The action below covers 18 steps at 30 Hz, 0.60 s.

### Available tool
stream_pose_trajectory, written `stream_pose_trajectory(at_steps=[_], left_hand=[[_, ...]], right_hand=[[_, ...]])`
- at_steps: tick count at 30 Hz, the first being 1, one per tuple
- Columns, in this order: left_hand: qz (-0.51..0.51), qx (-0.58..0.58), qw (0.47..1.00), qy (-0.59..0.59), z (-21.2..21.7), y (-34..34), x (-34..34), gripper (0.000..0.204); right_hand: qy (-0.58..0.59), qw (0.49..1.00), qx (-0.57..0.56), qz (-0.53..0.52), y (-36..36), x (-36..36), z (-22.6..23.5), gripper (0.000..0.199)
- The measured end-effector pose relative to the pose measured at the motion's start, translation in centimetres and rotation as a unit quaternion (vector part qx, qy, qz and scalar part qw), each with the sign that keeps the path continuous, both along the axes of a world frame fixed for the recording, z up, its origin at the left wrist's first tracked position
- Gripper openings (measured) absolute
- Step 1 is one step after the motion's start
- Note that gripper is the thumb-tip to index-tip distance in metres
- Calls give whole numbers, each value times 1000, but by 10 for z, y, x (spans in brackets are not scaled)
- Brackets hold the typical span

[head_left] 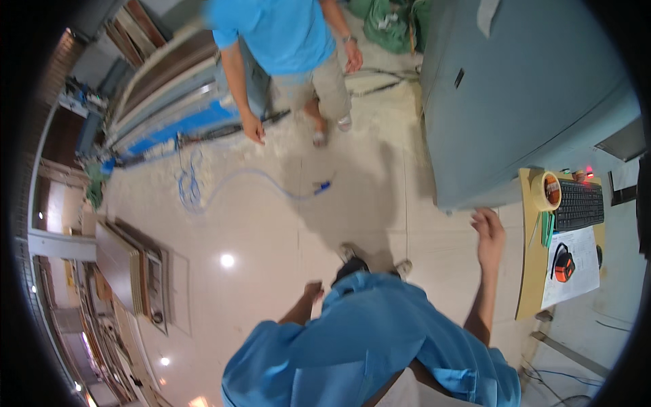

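I stand on a glossy beige floor (pixel 258 230) in a blue shirt. My right hand (pixel 489 234) is raised beside the lower corner of a big grey cabinet (pixel 515 88), fingers loosely apart and holding nothing. It is close to the edge of a small wooden desk (pixel 527 271). My left hand (pixel 313 291) hangs low by my side with curled fingers; whether it holds anything is unclear. My shoes (pixel 352 261) show below me.
On the desk lie a black keyboard (pixel 578 204), a tape roll (pixel 546 190), and an orange tape measure (pixel 564 266) on a paper sheet. Another person in a blue T-shirt (pixel 285 34) stands ahead. A hose (pixel 258 180) crosses the dusty floor; boards (pixel 122 264) stack at left.
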State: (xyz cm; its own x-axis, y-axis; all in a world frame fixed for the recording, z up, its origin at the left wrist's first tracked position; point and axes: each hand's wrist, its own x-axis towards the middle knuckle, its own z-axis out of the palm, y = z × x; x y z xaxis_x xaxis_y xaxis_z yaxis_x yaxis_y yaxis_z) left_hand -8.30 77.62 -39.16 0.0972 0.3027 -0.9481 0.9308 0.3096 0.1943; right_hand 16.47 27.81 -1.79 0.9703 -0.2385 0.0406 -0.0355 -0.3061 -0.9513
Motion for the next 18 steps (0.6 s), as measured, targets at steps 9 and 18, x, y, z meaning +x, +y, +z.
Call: stream_pose_trajectory(at_steps=[9, 18], left_hand=[[-228, 147, 927, -260, 36, 33, 89, 42], [-78, 217, 943, -240, 103, 160, 72, 43]], right_hand=[[182, 826, -284, 452, 246, -7, -106, 46], [195, 648, -262, 688, 456, 14, -221, 41]])
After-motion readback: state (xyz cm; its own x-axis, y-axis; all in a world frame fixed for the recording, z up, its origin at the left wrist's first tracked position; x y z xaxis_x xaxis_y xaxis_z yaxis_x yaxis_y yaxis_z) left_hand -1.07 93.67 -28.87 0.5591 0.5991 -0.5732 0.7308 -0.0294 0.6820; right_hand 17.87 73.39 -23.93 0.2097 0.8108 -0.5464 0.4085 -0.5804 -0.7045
